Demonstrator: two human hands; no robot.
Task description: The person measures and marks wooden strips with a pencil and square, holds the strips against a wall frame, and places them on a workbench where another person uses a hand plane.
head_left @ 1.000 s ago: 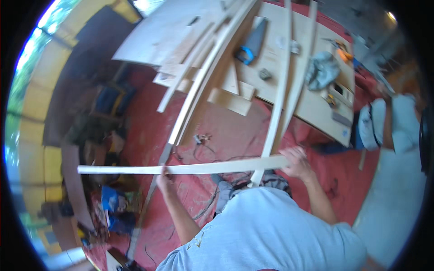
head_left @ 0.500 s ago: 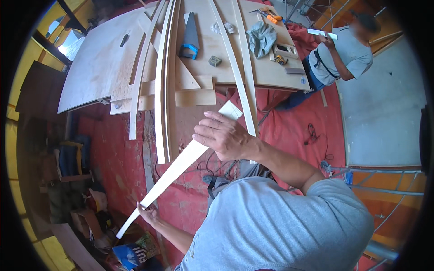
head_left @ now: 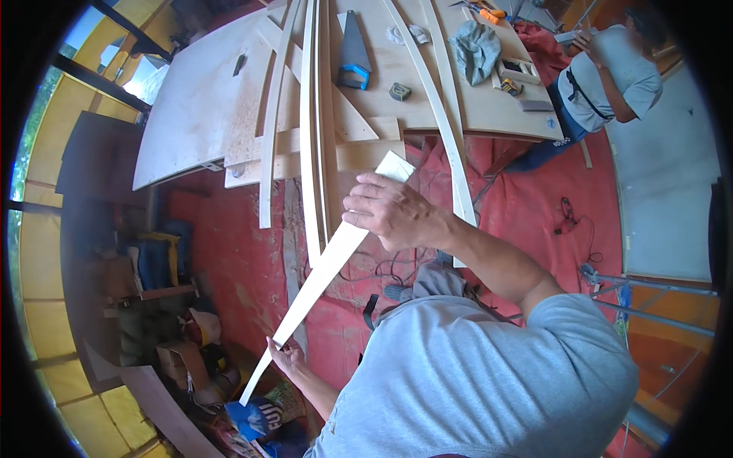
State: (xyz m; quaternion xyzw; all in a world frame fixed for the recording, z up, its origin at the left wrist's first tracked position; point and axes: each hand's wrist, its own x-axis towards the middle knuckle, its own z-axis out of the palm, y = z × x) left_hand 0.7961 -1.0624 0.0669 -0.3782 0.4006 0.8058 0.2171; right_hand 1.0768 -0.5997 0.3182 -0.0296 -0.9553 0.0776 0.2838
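Observation:
A long pale wooden strip (head_left: 319,276) runs slantwise in front of my body, wide at its upper end and narrowing toward the lower left. My right hand (head_left: 397,211) is closed over the strip near its wide end, where pencil-like lines show on the wood. Farther down, my left hand (head_left: 287,357) grips the strip's edge close to its narrow end. Beyond my right hand, several long thin wooden strips (head_left: 308,153) overhang the near edge of the plywood table (head_left: 183,130). Two more strips (head_left: 424,69) lie to their right.
On the table are a blue-handled handsaw (head_left: 354,53), a tape measure (head_left: 399,91), a grey cloth bag (head_left: 476,52) and orange-handled pliers (head_left: 489,14). A co-worker (head_left: 607,76) stands at the far right. Red sheeting (head_left: 229,252) covers the floor; a blue bag (head_left: 248,420) lies lower left.
The whole view has swung left, so table and floor sit farther right. Both hands keep their hold on the strip. The co-worker's hands have risen with a small pale object.

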